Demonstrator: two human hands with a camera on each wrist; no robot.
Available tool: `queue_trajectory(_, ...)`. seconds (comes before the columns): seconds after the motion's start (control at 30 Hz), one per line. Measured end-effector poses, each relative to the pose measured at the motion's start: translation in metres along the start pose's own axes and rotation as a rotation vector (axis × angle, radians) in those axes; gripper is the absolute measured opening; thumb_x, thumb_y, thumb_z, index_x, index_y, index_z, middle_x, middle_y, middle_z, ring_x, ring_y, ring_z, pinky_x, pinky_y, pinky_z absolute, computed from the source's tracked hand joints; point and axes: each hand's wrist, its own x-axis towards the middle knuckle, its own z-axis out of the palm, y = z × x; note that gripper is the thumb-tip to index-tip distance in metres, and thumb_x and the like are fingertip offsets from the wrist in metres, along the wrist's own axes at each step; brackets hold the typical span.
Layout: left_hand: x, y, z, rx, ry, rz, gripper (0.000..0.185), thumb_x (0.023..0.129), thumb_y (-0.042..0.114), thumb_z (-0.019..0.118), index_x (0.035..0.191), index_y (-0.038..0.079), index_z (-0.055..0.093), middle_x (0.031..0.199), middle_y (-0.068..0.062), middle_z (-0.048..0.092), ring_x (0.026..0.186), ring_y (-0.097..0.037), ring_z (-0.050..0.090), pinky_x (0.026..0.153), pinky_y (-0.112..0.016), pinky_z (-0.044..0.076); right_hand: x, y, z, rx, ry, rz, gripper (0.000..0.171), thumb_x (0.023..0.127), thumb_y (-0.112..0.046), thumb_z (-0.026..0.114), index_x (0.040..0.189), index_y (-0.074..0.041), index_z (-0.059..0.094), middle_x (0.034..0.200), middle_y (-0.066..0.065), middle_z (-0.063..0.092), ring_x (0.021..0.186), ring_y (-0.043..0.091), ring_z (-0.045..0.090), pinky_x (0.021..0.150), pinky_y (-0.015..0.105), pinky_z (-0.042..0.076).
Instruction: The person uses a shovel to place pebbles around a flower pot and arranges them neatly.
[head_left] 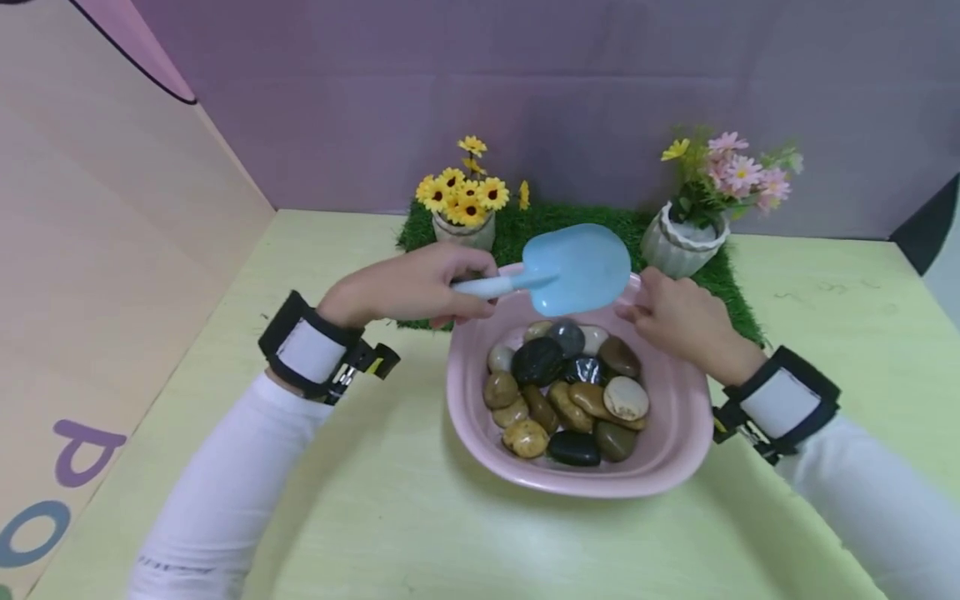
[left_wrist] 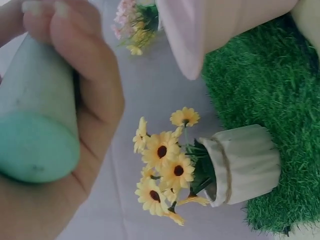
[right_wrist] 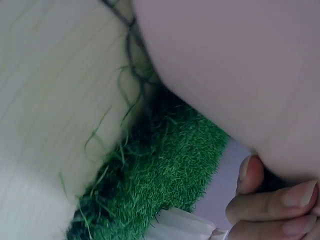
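Observation:
A pink bowl [head_left: 678, 450] holding several smooth stones [head_left: 570, 392] stands on the yellow-green table. My left hand [head_left: 420, 287] grips the handle of a light blue plastic scoop [head_left: 577, 267], whose blade hovers over the bowl's far edge. The left wrist view shows the scoop's handle end [left_wrist: 35, 145] wrapped by my fingers [left_wrist: 95, 95]. My right hand [head_left: 675, 321] holds the bowl's far right rim, fingers curled against its outer wall [right_wrist: 240, 75].
A green grass mat [head_left: 562, 221] lies behind the bowl. On it stand a white pot of yellow flowers [head_left: 465, 208] at left and a white pot of pink flowers [head_left: 682, 242] at right. Purple and beige walls enclose the table.

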Motion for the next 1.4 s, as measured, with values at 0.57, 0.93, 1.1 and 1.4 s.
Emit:
queue_trajectory(0.57, -0.007, 0.016, -0.014, 0.367, -0.002, -0.122, 0.013, 0.092, 0.019, 0.065, 0.100, 0.008, 0.064, 0.081, -0.005, 0.067, 0.056, -0.018, 0.061, 0.054, -0.032, 0.053, 0.003, -0.001, 0.000, 0.034, 0.019, -0.019, 0.032, 0.094, -0.033, 0.063, 0.086, -0.006, 0.049, 0.063, 0.006, 0.048, 0.054, 0.021, 0.051, 0.043, 0.031, 0.040)
queue_trajectory(0.93, -0.014, 0.028, -0.018, 0.553, -0.046, -0.301, 0.012, 0.085, 0.016, 0.067, 0.096, 0.016, 0.071, 0.079, -0.001, 0.068, 0.063, -0.016, 0.062, 0.058, -0.028, 0.048, 0.001, 0.000, -0.001, 0.037, -0.006, 0.023, 0.035, 0.095, -0.037, 0.062, 0.087, -0.006, 0.049, 0.066, 0.008, 0.050, 0.056, 0.023, 0.053, 0.044, 0.032, 0.041)
queue_trajectory(1.1, -0.016, 0.037, -0.018, 0.622, -0.054, -0.345, 0.008, 0.084, 0.013, 0.068, 0.089, 0.017, 0.072, 0.077, 0.001, 0.065, 0.065, -0.015, 0.057, 0.057, -0.027, 0.045, 0.001, 0.001, -0.001, 0.039, -0.006, 0.018, 0.034, 0.095, -0.036, 0.062, 0.090, -0.005, 0.050, 0.067, 0.009, 0.051, 0.056, 0.023, 0.054, 0.045, 0.032, 0.042)
queue_trajectory(1.4, -0.012, 0.049, -0.008, 0.673, -0.078, -0.373, 0.016, 0.090, 0.009, 0.060, 0.076, 0.015, 0.064, 0.070, 0.002, 0.051, 0.061, -0.014, 0.046, 0.055, -0.027, 0.039, 0.000, 0.001, 0.000, 0.040, -0.004, 0.017, 0.033, 0.095, -0.035, 0.062, 0.090, -0.005, 0.050, 0.068, 0.009, 0.052, 0.057, 0.023, 0.054, 0.045, 0.032, 0.042)
